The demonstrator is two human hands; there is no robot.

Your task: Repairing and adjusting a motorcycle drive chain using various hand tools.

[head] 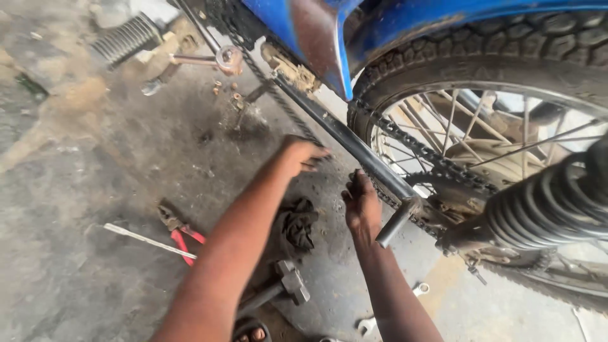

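Both hands on the drive chain point(380, 130) under the blue motorcycle: it runs diagonally, upper left down to the rear sprocket, dark and greasy. Left hand point(303, 154) fingers curl onto it; right hand point(362, 204) fingers press together, touching its lower run.

Two bare hands reach toward the machine: the left hand point(303, 154) at centre frame, the right hand point(361, 202) just right of it. One spoked rear wheel point(481, 57) fills the upper right, with one drive chain point(437, 161) running across it. Two coil springs show, a black one point(544, 206) at the right edge and a grey one point(126, 39) upper left. On the floor lie one pair of red-handled pliers point(180, 231), one hammer point(285, 286), one dark rag point(297, 221) and two spanners point(367, 325), low in the frame.
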